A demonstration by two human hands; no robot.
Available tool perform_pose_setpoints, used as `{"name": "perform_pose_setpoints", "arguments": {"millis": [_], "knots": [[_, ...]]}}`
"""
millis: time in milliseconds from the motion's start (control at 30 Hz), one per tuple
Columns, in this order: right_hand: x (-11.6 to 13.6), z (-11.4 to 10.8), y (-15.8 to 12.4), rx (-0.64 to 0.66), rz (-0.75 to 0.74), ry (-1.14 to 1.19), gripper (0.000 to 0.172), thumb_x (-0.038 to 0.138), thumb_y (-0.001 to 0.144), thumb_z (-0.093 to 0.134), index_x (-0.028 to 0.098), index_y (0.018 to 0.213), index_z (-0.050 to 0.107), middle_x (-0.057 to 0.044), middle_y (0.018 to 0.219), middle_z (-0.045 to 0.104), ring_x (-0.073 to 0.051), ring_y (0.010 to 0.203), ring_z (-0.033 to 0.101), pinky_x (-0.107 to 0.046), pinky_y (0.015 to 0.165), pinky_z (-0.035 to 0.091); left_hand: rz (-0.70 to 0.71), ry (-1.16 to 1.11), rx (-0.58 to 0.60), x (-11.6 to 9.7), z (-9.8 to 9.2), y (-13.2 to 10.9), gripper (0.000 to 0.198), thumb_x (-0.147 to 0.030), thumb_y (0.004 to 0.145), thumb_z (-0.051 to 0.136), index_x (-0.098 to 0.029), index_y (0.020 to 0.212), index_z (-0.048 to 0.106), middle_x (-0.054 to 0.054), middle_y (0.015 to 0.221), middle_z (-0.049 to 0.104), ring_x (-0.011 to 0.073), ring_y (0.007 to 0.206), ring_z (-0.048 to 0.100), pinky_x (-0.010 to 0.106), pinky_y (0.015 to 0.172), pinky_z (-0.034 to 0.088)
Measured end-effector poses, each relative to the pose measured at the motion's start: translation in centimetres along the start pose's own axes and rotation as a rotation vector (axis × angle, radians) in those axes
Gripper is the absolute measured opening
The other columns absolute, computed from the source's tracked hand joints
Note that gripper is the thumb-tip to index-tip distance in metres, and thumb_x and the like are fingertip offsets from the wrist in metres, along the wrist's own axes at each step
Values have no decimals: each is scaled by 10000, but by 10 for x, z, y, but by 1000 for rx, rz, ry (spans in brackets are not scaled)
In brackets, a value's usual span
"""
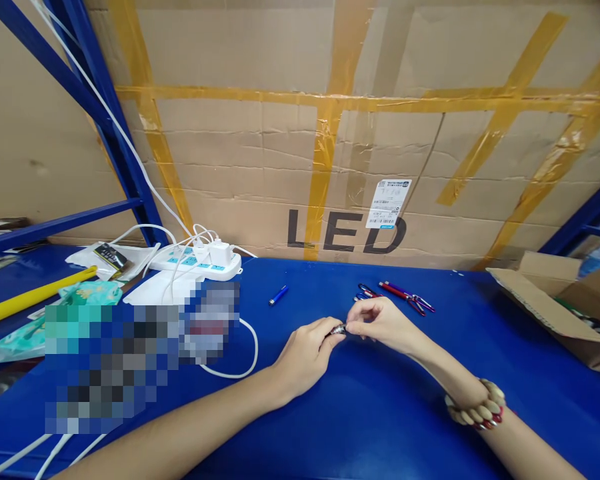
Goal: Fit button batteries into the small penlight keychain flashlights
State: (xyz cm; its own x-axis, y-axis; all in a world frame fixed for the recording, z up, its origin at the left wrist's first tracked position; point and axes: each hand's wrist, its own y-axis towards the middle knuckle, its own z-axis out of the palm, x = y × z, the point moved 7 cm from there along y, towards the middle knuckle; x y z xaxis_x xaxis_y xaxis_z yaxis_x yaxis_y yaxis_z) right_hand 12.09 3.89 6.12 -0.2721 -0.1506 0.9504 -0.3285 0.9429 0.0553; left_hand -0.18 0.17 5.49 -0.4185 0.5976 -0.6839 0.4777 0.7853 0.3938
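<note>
A small dark, shiny metallic cylinder (338, 329) is held above the blue tabletop, mostly covered by fingers. My left hand (307, 347) is closed around its body. My right hand (380, 323) pinches at its right end, where a small dark part shows between thumb and fingertips. Exactly what kind of thing it is cannot be made out. Left of the hands, a short blue pen-like tube (279, 295) lies on the table. Behind my right hand are several slim red and purple tubes (397, 290) with carabiner-like clips.
A white power strip (207, 265) with plugs and cables stands at the back left, near a yellow roll (37, 295) and a teal bag (87, 293). Part of the left side is pixelated. An open cardboard box (535, 313) sits at right. A big LED-marked carton (260, 167) walls the back.
</note>
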Motion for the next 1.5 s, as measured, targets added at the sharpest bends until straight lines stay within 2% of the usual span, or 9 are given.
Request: {"name": "perform_pose_setpoints", "arguments": {"millis": [267, 467, 733, 933, 1100, 1167, 1300, 1400, 1500], "knots": [[-8, 7, -2, 62, 100, -17, 272, 402, 525, 780, 168, 513, 642, 41, 398, 496, -62, 364, 389, -181, 321, 296, 14, 60, 33, -1, 2, -3, 200, -172, 922, 428, -184, 935, 627, 40, 904, 683, 179, 812, 639, 251, 746, 459], [-20, 14, -4, 77, 172, 4, 375, 478, 508, 792, 138, 550, 638, 43, 429, 491, -51, 378, 390, -172, 330, 325, 0, 136, 40, 4, 4, -3, 205, -166, 913, 429, -187, 930, 633, 44, 905, 691, 207, 821, 650, 278, 732, 464], [-22, 14, -4, 59, 189, 12, 487, 602, 582, 711, 138, 544, 567, 54, 445, 429, -38, 400, 366, -148, 341, 292, -55, 139, 19, 8, 1, 1, 173, -181, 921, 415, -227, 967, 574, 10, 915, 684, 192, 808, 641, 253, 688, 435], [-10, 10, 0, -12, 36, -64, 471, 608, 637, 671, 143, 622, 596, 46, 464, 454, -56, 381, 393, -170, 332, 316, -121, 75, -13, 14, -1, 5, 158, -202, 922, 408, -260, 1008, 527, -47, 732, 622, 149, 625, 585, 220, 574, 382], [10, -2, -3, -86, -220, -167, 412, 542, 678, 685, 165, 844, 692, -21, 743, 593, -76, 476, 490, -219, 430, 402, -153, 15, -28, 20, 0, 8, 165, -232, 939, 363, -234, 991, 520, -53, 671, 550, 126, 590, 539, 206, 566, 376], [17, -3, -6, -87, -326, -218, 356, 526, 691, 689, 190, 801, 724, -42, 812, 604, -105, 576, 530, -235, 485, 416, -148, 0, -14, 20, 1, 8, 175, -230, 939, 358, -228, 986, 526, -53, 664, 534, 123, 589, 528, 205, 571, 373], [25, -3, -10, -76, -455, -317, 333, 534, 742, 649, 217, 696, 740, -49, 773, 596, -149, 692, 544, -254, 531, 394, -104, -14, 43, 13, 2, 6, 178, -199, 928, 366, -218, 908, 542, -44, 687, 527, 124, 621, 511, 210, 596, 364], [25, -3, -11, -66, -478, -370, 347, 539, 748, 642, 217, 660, 734, -40, 764, 582, -137, 656, 526, -261, 543, 380, -67, -13, 93, 7, 3, 5, 184, -168, 915, 378, -210, 835, 539, -35, 711, 534, 129, 647, 505, 215, 615, 355], [22, -3, -12, -50, -454, -397, 342, 535, 729, 663, 212, 638, 728, -29, 740, 568, -129, 633, 515, -265, 564, 386, -58, -8, 132, 6, 5, 3, 168, -160, 911, 389, -211, 845, 535, -29, 734, 556, 137, 671, 526, 219, 627, 357]]}}
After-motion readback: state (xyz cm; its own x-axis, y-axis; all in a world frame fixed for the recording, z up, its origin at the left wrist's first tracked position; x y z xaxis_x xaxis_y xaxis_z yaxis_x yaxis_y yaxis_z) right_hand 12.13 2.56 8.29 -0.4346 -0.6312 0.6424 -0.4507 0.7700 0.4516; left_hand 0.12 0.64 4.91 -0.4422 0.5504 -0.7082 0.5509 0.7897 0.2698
